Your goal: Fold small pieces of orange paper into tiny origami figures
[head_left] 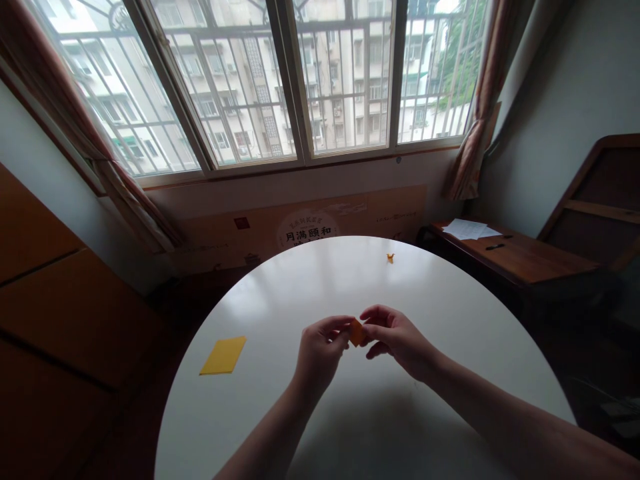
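Note:
A small folded piece of orange-yellow paper [356, 333] is held up above the middle of the white round table [425, 427]. My left hand [323, 343] pinches its left side between thumb and fingers. On the right side, my right hand [393, 337] grips the paper with thumb and index finger, the other fingers loosely curled. The fingertips cover part of the paper's edges. To the left on the tabletop lies a stack of yellow square paper [223, 356]. Near the far edge stands a tiny folded yellow paper figure [390, 258], which looks like a bird.
Beyond the table, a wooden side table [540, 257] at the right carries white sheets [470, 229] and a dark pen-like object [495, 247]. A wooden cabinet [55, 313] stands at the left. Barred windows with tied curtains [473, 157] line the far wall.

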{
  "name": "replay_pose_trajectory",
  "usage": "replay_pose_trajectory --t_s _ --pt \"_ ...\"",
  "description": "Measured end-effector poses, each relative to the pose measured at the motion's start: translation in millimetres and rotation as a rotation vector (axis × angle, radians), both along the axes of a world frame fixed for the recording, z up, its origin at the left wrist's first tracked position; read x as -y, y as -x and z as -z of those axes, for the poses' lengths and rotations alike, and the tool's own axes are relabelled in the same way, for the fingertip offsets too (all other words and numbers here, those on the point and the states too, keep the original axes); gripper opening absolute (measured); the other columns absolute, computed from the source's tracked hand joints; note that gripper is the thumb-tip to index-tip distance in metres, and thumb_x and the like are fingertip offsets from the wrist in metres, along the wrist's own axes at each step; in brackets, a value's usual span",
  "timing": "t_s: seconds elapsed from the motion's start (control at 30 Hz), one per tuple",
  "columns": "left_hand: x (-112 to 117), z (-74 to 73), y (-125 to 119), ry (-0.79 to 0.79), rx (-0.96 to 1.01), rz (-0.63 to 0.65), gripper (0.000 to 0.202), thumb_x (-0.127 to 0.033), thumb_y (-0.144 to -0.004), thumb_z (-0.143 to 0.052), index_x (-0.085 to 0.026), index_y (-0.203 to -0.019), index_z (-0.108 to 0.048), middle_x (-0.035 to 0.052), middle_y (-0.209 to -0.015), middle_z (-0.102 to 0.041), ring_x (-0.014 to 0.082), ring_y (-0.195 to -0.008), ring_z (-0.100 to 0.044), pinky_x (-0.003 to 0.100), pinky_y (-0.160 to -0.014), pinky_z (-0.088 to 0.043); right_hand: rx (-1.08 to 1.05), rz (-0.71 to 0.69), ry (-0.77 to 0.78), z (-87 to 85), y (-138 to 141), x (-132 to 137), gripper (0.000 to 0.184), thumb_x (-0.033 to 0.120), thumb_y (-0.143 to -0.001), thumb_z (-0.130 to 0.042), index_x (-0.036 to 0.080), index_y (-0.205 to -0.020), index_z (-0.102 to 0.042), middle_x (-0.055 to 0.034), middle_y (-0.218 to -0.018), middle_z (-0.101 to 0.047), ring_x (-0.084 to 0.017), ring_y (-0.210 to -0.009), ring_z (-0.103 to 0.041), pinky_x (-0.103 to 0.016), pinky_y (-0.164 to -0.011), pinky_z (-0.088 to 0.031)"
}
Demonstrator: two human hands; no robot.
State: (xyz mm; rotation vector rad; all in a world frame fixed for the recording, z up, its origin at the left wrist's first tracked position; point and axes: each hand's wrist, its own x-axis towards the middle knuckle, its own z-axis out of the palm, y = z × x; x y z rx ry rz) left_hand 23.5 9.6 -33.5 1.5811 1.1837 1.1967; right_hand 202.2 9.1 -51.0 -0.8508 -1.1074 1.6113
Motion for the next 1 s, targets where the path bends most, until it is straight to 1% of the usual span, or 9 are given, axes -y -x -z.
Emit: replay_pose_trajectory --t_s 0.17,0.23,0.33,0.37,0.4,0.5,0.67,0.8,1.0 --pt "0 -0.7 0 0.027 0.012 0.008 0.018 -0.023 -0.074 -0.065 -0.015 -0.085 -0.077 0.0065 -0.072 -0.075 0.0158 -0.056 -0.063 0.024 -0.048 -0.049 0.004 -0.006 0.031 -2.7 2 2 0.037 0.036 -0.071 -0.084 0.017 -0.095 -0.063 -0.0050 -0.086 -0.071 -0.020 -0.078 -0.070 -0.030 -0.062 -0.058" --pt "-2 -0.5 1 0.070 0.046 0.037 0.017 -0.021 -0.071 -0.063 -0.014 -0.083 -0.074 0.0061 -0.071 -0.073 0.0154 -0.056 -0.063 0.023 -0.045 -0.047 0.030 -0.016 0.017 -2.5 1 1 0.036 0.039 -0.074 -0.082 0.018 -0.097 -0.063 -0.0053 -0.087 -0.071 -0.021 -0.078 -0.070 -0.031 -0.062 -0.059" --pt "-5 -0.7 4 0.154 0.102 0.110 0.019 -0.020 -0.067 -0.059 -0.014 -0.082 -0.070 0.0054 -0.074 -0.071 0.0152 -0.058 -0.062 0.021 -0.043 -0.047 0.155 0.092 -0.101 0.0 -3 -5 0.034 0.048 -0.084 -0.070 0.019 -0.100 -0.064 -0.0062 -0.090 -0.069 -0.021 -0.078 -0.069 -0.030 -0.055 -0.058" --pt "-6 -0.9 5 0.183 0.111 0.136 0.019 -0.019 -0.066 -0.058 -0.014 -0.082 -0.069 0.0049 -0.074 -0.070 0.0150 -0.059 -0.062 0.021 -0.043 -0.047 0.221 0.158 -0.178 1.0 -5 -8 0.034 0.049 -0.084 -0.069 0.019 -0.099 -0.064 -0.0063 -0.092 -0.068 -0.021 -0.078 -0.068 -0.028 -0.053 -0.057" --pt "-7 -1.2 6 0.211 0.115 0.162 0.020 -0.019 -0.066 -0.058 -0.015 -0.082 -0.068 0.0044 -0.075 -0.069 0.0148 -0.061 -0.062 0.021 -0.044 -0.047 0.283 0.179 -0.268 1.9 -8 -11 0.032 0.048 -0.084 -0.070 0.019 -0.097 -0.065 -0.0062 -0.093 -0.067 -0.020 -0.078 -0.068 -0.028 -0.054 -0.057" --pt "-8 -2.0 8 0.285 0.108 0.241 0.020 -0.017 -0.063 -0.055 -0.015 -0.080 -0.066 0.0028 -0.074 -0.065 0.0139 -0.063 -0.061 0.020 -0.046 -0.048 0.388 0.079 -0.417 3.1 -14 -15 0.025 0.042 -0.083 -0.072 0.019 -0.090 -0.068 -0.0048 -0.086 -0.067 -0.020 -0.077 -0.066 -0.030 -0.056 -0.057" --pt "-4 -1.1 7 0.429 0.017 0.354 0.018 -0.016 -0.063 -0.054 -0.016 -0.079 -0.063 0.0009 -0.070 -0.062 0.0139 -0.062 -0.062 0.019 -0.045 -0.049 0.504 -0.016 -0.589 -0.6 -15 -8 0.013 0.032 -0.085 -0.071 0.020 -0.090 -0.070 -0.0052 -0.089 -0.069 -0.020 -0.078 -0.067 -0.027 -0.056 -0.053" --pt "-3 0.0 6 0.461 -0.007 0.364 0.018 -0.014 -0.064 -0.054 -0.016 -0.080 -0.062 0.0014 -0.071 -0.063 0.0147 -0.063 -0.064 0.019 -0.045 -0.049 0.583 -0.090 -0.689 -4.2 -15 -5 0.013 0.033 -0.088 -0.067 0.021 -0.091 -0.072 -0.0061 -0.090 -0.070 -0.019 -0.077 -0.067 -0.028 -0.058 -0.054" --pt "-6 1.8 8 0.488 -0.009 0.377 0.017 -0.014 -0.066 -0.056 -0.017 -0.082 -0.062 0.0018 -0.073 -0.064 0.0152 -0.065 -0.065 0.018 -0.045 -0.049 0.627 -0.160 -0.760 -6.9 -18 -5 0.015 0.030 -0.089 -0.065 0.023 -0.097 -0.076 -0.0057 -0.087 -0.070 -0.016 -0.069 -0.066 -0.027 -0.058 -0.054"
